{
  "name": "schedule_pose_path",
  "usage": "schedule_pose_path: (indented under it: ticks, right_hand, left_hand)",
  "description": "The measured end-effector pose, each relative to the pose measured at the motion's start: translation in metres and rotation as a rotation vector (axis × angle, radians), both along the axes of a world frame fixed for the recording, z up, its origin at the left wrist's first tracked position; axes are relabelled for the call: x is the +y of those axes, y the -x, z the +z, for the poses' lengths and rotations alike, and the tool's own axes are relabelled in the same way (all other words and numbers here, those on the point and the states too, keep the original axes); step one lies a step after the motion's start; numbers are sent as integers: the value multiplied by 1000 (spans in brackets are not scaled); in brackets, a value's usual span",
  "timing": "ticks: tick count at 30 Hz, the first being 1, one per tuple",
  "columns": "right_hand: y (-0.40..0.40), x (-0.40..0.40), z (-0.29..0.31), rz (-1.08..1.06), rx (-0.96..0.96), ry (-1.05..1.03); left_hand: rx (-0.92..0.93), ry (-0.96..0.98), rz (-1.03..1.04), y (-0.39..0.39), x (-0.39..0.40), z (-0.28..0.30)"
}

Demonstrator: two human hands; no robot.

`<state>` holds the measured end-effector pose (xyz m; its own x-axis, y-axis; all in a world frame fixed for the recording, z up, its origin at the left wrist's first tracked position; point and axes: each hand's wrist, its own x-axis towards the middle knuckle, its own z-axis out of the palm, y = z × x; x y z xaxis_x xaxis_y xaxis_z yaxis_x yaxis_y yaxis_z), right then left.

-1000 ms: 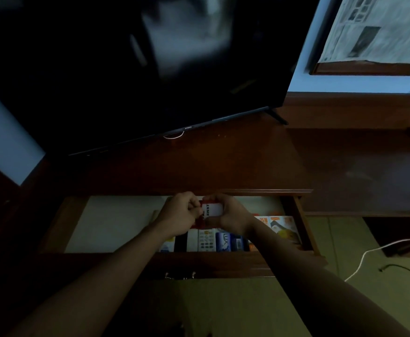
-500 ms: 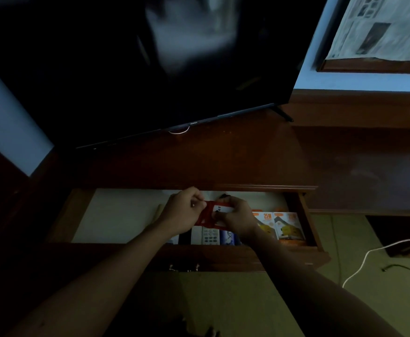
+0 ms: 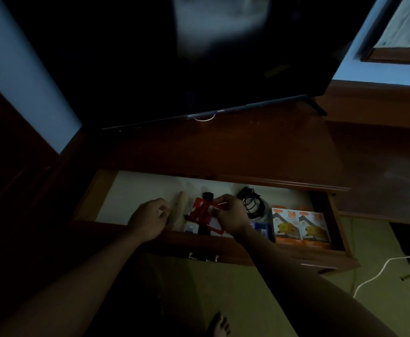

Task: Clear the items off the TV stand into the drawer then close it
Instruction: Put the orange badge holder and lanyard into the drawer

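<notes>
The drawer of the dark wooden TV stand stands pulled out, its white bottom showing. My right hand pinches a red and white packet low over the drawer's middle. My left hand hovers just left of the packet with its fingers curled, apart from it. In the drawer lie a pale roll, a black coiled cable, small blue boxes and two orange charger boxes at the right end.
A large black TV stands on the stand top behind the drawer. The drawer's metal handle faces me. A white cable trails over the green floor at the right. My bare foot shows below.
My left hand has let go of the red packet and drawn left. My right hand has lowered the packet into the drawer. The view has shifted, and more of the drawer's contents show.
</notes>
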<state>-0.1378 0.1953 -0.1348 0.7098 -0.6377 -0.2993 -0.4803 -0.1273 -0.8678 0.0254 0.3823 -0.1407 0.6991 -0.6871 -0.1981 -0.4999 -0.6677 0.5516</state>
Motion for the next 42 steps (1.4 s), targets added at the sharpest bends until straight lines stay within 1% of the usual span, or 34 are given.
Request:
schedule_pose_path:
  ticks: [5,9,13,16,19,21,24,28,31,35,40,42]
  right_hand:
    - [-46,22,-1,6,25,45]
    - [-88,44,-14,60,69,118]
    - [-129,64,-27,112,139,152]
    - [-158,75,-38,210,230,190]
    - [-181,83,-48,322,347,195]
    - [-193,86,-53,371,416,192]
    - [-204,91,-58,403,501,155]
    - [-213,97,-62,463,570,214]
    - [-216,103,-62,542,665,254]
    - [-213,111,-62,568,726,294]
    - [-211,119,-69,592,698,508]
    - [-207,121,-73,597,723,573]
  left_hand:
    - [-61,-96,-24,-42,31,-21]
    - [-137,-95,-58,-72,48,-33]
    - [-200,-83,-46,-97,58,-45]
    - [-182,-65,-39,-111,64,-54]
    - [-115,-76,-29,-121,73,-66]
    - [-66,-77,15,-124,78,-72]
    - [-53,-63,37,-126,77,-75]
    - [-64,-80,-13,-126,75,-79]
    - [-62,-103,-23,-127,74,-81]
    - [-64,-131,-35,-128,73,-82]
    - [-56,-128,-32,-128,74,-82]
    - [-48,-126,-35,-128,74,-82]
